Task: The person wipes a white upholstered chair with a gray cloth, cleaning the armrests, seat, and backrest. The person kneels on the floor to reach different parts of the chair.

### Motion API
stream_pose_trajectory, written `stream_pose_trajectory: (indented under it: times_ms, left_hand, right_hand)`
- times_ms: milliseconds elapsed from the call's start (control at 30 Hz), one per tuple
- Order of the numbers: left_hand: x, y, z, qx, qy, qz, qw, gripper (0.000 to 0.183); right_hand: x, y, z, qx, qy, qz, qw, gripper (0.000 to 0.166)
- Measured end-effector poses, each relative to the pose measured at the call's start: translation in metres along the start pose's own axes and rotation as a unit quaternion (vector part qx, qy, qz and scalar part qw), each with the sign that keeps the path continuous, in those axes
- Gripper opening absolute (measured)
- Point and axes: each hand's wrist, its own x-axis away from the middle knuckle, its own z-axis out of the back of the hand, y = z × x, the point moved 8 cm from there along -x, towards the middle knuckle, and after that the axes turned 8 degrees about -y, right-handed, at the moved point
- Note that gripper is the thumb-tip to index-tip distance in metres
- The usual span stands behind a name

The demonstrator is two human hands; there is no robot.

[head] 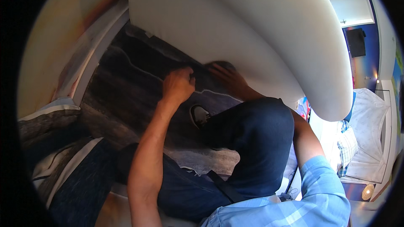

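My left hand [179, 83] is over the dark, wavy-patterned floor covering [139, 85], its fingers curled; whether anything is inside them cannot be told. To its right, my right hand [228, 80] reaches past my bent knee with its fingers extended, at the lower edge of a large white, smooth object with rounded edges [240, 28]. A dark rounded shape [225, 64] lies against those fingers in shadow; what it is and whether it is gripped cannot be made out. My shoe [200, 115] rests on the floor covering below the hands.
A painted wall [56, 37] with a pale skirting board [101, 45] runs along the left. My bent knee [268, 113] is close to my right arm. At the right are a bed with a checked pillow [348, 142], a dark wall-mounted screen [356, 42] and cables [293, 192].
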Motion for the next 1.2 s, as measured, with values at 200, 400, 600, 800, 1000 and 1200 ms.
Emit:
stream_pose_trajectory:
  times_ms: [200, 400, 600, 800, 1000, 1200]
  left_hand:
    - [-0.005, 0.005, -0.017, -0.012, -0.046, 0.035, 0.998, 0.029]
    - [-0.002, 0.004, -0.018, 0.002, -0.032, 0.023, 0.999, 0.031]
    - [-0.007, 0.006, -0.015, -0.009, -0.026, 0.016, 1.0, 0.03]
    - [-0.005, -0.006, -0.037, -0.07, -0.043, -0.039, 0.996, 0.029]
    - [-0.009, 0.017, -0.042, -0.032, -0.067, -0.024, 0.997, 0.029]
    - [-0.005, 0.028, -0.05, -0.004, -0.026, -0.076, 0.997, 0.029]
  right_hand:
    - [-0.108, -0.009, 0.023, 0.067, 0.086, 0.015, 0.994, 0.045]
    - [-0.063, -0.008, -0.013, 0.147, -0.022, 0.045, 0.988, 0.05]
    - [0.108, 0.02, -0.084, -0.042, -0.101, -0.052, 0.993, 0.056]
    - [0.187, 0.03, -0.058, -0.094, -0.203, -0.101, 0.969, 0.055]
    - [0.15, 0.036, 0.04, 0.086, -0.102, -0.141, 0.981, 0.06]
    - [0.067, 0.023, 0.093, 0.134, 0.072, -0.09, 0.984, 0.06]
